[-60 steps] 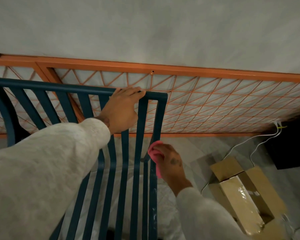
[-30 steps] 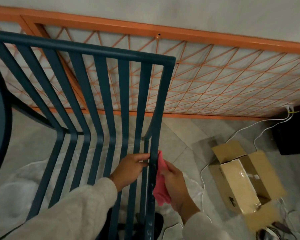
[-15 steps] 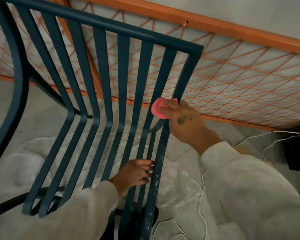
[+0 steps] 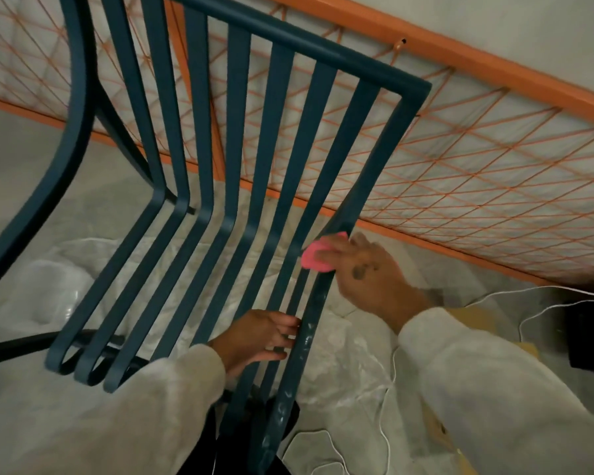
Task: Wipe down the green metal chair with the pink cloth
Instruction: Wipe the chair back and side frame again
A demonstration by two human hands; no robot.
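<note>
The pink cloth [image 4: 314, 257] is bunched under the right hand [image 4: 367, 272], whose fingers curl over it and press it to the outer bar of the green metal chair [image 4: 323, 51], right at the bend where back meets seat. I'd say the stroke should run down that bar with firm pressure, since whitish marks [image 4: 282, 409] show lower on it. The left hand [image 4: 254, 337] steadies the seat slats, its fingers [image 4: 282, 332] nearly straight and close together, tips touching the same bar.

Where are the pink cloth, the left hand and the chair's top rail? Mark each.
pink cloth [image 4: 318, 259]: head view, its exposed left part.
left hand [image 4: 254, 337]: head view, back of hand.
chair's top rail [image 4: 336, 56]: head view, middle of bar.
</note>
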